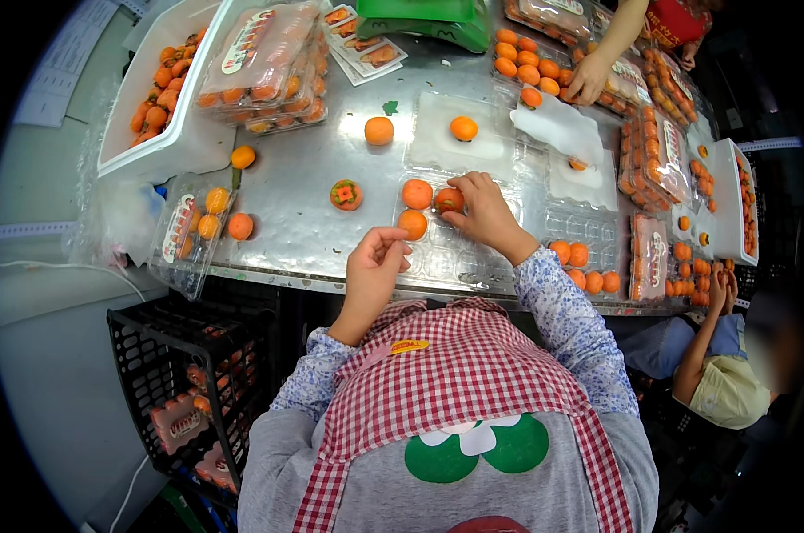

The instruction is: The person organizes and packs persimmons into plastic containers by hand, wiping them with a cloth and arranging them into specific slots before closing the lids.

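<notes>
My right hand [483, 212] has its fingers around a persimmon [449, 200] whose green calyx partly shows, at the upper edge of a clear plastic tray [468, 263]. Two orange persimmons, an upper one [416, 194] and a lower one [412, 224], sit in the tray's left cells. Beside the lower one is my left hand [377, 266], fingers curled and thumb near the fingertips; nothing shows in it. A calyx-up persimmon [346, 194] lies on the metal table to the left. Beyond the tray, one persimmon [464, 128] rests on a white pad in a clear lid [428, 143].
A white foam box [205, 143] of persimmons and stacked filled packs [262, 60] stand at the left. A green scale [428, 23] is at the back. A co-worker's hand [589, 78] reaches in at the upper right; another person sits far right. A black crate [169, 333] stands below the table.
</notes>
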`<state>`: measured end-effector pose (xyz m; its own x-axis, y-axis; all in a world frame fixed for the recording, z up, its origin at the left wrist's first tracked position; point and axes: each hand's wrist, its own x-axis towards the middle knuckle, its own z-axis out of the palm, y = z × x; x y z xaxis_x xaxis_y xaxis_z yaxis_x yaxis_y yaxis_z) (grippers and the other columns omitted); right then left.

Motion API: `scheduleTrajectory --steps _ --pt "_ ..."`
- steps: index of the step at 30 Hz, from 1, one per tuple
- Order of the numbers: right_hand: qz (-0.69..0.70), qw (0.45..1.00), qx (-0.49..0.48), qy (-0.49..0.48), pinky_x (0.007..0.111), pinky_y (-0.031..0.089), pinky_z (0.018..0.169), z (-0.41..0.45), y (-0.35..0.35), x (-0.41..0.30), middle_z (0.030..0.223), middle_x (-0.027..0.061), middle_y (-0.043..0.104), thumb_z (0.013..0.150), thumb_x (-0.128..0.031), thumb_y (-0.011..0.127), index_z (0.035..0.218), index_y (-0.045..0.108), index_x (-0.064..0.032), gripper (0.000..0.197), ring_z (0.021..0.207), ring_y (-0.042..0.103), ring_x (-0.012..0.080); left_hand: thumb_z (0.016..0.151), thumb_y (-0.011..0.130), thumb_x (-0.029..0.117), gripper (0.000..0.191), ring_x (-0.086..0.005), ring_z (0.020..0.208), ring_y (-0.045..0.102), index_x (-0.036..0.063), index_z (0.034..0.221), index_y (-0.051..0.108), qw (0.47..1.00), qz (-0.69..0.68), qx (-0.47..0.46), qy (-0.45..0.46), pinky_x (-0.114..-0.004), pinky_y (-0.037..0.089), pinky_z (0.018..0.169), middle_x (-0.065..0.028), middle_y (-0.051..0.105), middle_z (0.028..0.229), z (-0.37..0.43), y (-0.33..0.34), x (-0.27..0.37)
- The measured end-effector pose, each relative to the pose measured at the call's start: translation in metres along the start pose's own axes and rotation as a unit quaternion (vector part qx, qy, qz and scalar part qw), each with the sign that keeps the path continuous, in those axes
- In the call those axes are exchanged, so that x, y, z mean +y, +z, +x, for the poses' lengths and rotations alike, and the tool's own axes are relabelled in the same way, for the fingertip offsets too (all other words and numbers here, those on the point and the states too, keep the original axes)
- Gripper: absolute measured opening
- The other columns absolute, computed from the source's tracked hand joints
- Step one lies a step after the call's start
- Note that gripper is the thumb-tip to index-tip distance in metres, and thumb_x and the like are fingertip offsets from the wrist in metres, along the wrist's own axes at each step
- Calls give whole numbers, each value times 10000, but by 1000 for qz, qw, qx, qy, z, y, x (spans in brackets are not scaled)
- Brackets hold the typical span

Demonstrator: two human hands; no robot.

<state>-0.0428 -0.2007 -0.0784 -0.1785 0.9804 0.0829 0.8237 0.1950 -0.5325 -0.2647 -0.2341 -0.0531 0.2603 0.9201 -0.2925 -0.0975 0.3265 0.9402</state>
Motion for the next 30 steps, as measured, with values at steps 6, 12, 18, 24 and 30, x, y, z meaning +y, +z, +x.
scheduleTrajectory --steps 6,12,18,24,30 --pt "15 1000 8 -4 381 417 841 1 2 0 1009 120 518 662 -155 732 1026 562 -46 416 957 498 299 910 507 49 122 -76 683 555 12 1016 557 1000 -6 6 -6 -207 469 636 -43 599 827 0 -1 3" --pt "288 941 176 3 304 462 845 -20 -11 -29 1082 105 491 699 -8 706 1073 505 -32 426 1019 527 215 959 447 188 272 -172 836 600 -3 1147 494 986 -126 -84 -64 -296 488 766 -108 603 960 8 7 17" --pt "453 872 182 -14 321 413 957 -44 -18 -61 1177 111 449 730 62 649 1152 438 -26 480 1102 492 198 994 325 314 453 -271 1141 507 -16 1301 369 892 -331 -274 -138 -392 419 967 -161 484 1245 13 37 28" --pt "458 863 212 -15 338 393 979 -56 -24 -65 1198 129 446 726 70 646 1173 430 -20 505 1130 479 217 986 372 264 429 -274 1146 505 -10 1314 342 912 -304 -251 -117 -391 413 974 -164 458 1266 5 46 37" --pt "437 874 214 3 336 395 978 -62 -27 -68 1198 119 449 728 53 651 1185 437 -30 511 1135 476 219 955 469 165 400 -192 1065 537 -7 1295 349 933 -278 -193 -125 -331 452 931 -133 514 1165 -2 51 46"
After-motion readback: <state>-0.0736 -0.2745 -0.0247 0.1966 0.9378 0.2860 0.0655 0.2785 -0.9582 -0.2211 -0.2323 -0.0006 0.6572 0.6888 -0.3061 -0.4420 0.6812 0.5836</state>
